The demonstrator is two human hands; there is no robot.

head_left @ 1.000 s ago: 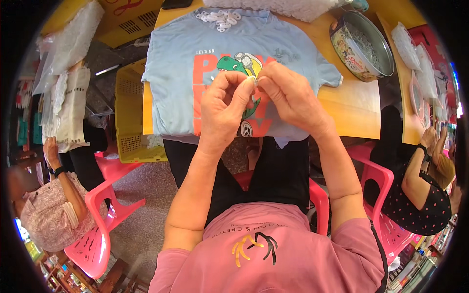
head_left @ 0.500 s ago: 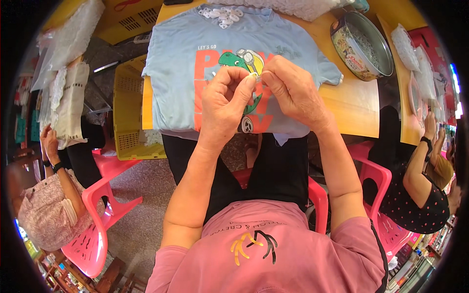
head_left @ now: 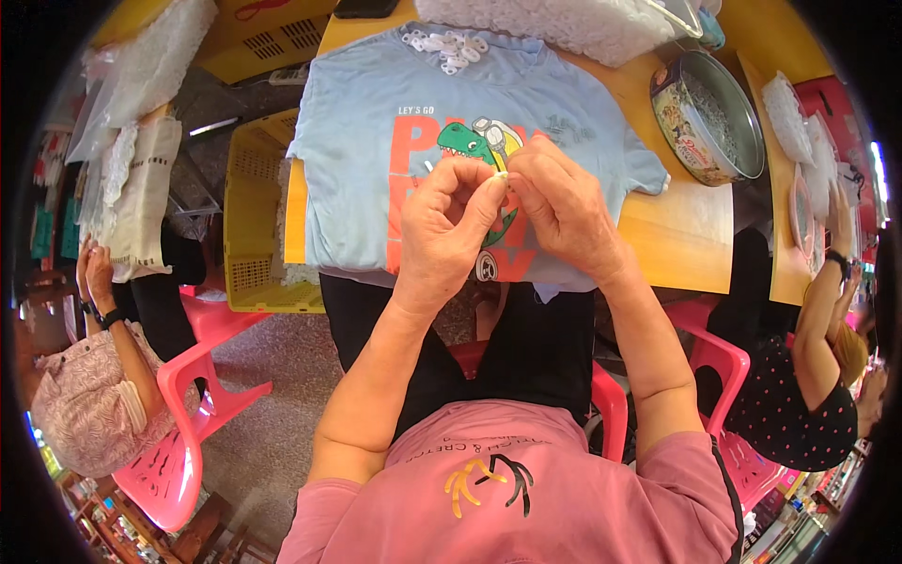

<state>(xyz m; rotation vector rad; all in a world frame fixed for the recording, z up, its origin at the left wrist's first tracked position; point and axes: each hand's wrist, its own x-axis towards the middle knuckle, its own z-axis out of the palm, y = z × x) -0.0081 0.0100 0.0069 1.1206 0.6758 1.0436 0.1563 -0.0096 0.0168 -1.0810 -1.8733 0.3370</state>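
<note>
My left hand [head_left: 442, 230] is closed, thumb and forefinger pinching a small white plastic piece [head_left: 501, 176]. Right beside it, my right hand [head_left: 561, 211] is also closed in a pinch, its fingertips meeting the piece; anything between those fingers is hidden. Both hands are above a light blue T-shirt [head_left: 348, 122] with a green dinosaur and red letters, spread over the table. On the shirt's neck end lies a pile of small white plastic pieces [head_left: 453, 52]. Another thin white bit [head_left: 428, 165] shows near the left hand.
An oval tin [head_left: 681, 132] at the far right holds many small pale parts. Clear bags of white pieces [head_left: 554, 28] lie at the back. A yellow crate [head_left: 249, 202] stands left of the wooden table [head_left: 691, 230]. People sit on pink chairs [head_left: 188, 404] at both sides.
My hands stay together in the same pinch, the white piece now showing more at the fingertips. The whole view has shifted slightly, and the person at the right has raised a hand.
</note>
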